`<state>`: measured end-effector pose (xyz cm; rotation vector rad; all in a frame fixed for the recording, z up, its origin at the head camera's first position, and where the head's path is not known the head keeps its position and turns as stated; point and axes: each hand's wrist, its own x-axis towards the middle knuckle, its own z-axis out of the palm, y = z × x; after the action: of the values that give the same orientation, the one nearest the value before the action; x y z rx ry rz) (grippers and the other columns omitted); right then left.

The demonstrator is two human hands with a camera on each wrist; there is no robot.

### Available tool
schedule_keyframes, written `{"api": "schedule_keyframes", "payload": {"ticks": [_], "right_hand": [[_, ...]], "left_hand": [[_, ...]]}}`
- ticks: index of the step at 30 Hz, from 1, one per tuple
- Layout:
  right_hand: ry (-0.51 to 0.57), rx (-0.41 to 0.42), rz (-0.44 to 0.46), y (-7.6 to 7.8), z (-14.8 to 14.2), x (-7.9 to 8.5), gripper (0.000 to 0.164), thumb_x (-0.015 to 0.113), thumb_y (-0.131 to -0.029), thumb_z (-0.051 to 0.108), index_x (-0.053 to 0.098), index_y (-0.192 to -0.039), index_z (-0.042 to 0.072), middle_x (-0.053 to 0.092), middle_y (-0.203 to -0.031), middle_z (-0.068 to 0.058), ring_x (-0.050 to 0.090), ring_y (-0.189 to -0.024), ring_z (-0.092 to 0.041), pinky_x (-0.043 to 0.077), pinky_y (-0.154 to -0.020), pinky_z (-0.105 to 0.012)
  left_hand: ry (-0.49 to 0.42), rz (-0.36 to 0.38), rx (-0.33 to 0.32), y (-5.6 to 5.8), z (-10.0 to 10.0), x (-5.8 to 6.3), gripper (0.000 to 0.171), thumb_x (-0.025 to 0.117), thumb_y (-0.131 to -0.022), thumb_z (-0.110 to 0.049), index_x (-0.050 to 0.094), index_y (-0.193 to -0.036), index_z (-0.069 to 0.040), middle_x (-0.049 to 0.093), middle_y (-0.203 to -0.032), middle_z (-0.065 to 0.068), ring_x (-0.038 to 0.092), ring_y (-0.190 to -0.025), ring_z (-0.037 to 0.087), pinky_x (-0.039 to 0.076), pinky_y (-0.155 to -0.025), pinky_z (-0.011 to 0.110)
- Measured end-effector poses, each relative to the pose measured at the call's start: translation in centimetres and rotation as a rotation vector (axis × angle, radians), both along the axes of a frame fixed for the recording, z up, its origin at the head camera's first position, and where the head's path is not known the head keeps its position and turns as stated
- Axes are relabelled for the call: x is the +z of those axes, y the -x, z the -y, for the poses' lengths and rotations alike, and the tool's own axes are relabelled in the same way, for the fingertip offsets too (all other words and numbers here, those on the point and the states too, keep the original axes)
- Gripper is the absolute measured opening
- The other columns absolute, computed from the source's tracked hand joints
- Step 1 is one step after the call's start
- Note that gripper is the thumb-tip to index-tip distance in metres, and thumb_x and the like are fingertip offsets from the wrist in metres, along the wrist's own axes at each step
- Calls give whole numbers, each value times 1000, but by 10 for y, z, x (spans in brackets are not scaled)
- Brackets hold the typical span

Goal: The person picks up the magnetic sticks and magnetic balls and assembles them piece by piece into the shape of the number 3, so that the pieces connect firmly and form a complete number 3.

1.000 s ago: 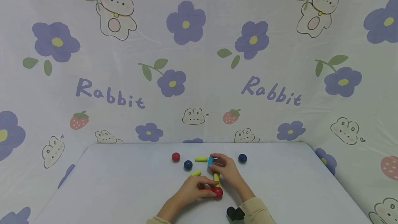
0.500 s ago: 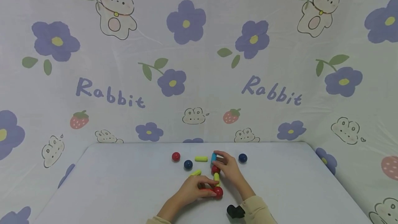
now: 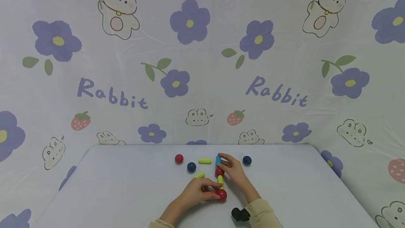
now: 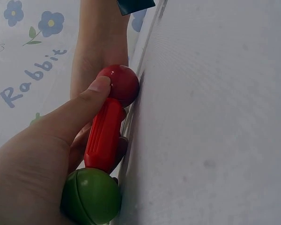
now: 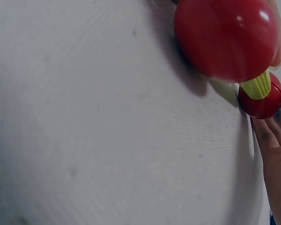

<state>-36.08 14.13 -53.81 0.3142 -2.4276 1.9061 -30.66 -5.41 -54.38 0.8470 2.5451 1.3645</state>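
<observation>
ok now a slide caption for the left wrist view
Left grip holds a red rod between red ball and green ball.

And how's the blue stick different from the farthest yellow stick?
The blue stick runs up and down in the head view; the yellow stick runs sideways. The blue stick is in the right grip; the yellow stick lies loose on the table. Both are short rods.

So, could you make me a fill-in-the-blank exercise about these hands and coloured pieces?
1. In the left wrist view, the left hand holds a red ridged rod between a glossy red ball and a ____ ball.
2. The right hand pinches a short ____ rod.
3. In the head view, a short yellow rod lies between two glossy balls that are both ____.
4. There, dark blue balls in sight number ____.

Missing words: green; blue; red; two.
</observation>
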Motion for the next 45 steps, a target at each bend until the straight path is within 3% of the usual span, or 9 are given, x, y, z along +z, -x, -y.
{"api": "schedule_keyframes", "payload": {"ticks": [24,38,45], "right_hand": [[97,-10,119,-3,0,0,43,60,-95,8,53,-137,7,46,-149,-19,50,-133,-36,46,-107,-47],[73,-13,79,-4,-1,-2,42,58,-96,6,52,-138,5,47,-148,-19,50,-133,-36,45,-108,-46],[84,-14,68,-4,-1,-4,42,59,-95,6,53,-137,4,49,-146,-18,49,-134,-36,43,-110,-47]], "left_hand": [[10,24,9,1,0,1,34,77,-83,-35,72,-116,-32,74,-100,-13,55,-72,0,48,-67,15],[22,42,12,1,1,1,34,77,-82,-36,72,-115,-33,73,-101,-15,56,-74,0,49,-68,16],[56,21,31,1,-2,3,45,79,-78,-43,68,-121,-34,72,-101,-14,56,-76,1,48,-69,16]]}}
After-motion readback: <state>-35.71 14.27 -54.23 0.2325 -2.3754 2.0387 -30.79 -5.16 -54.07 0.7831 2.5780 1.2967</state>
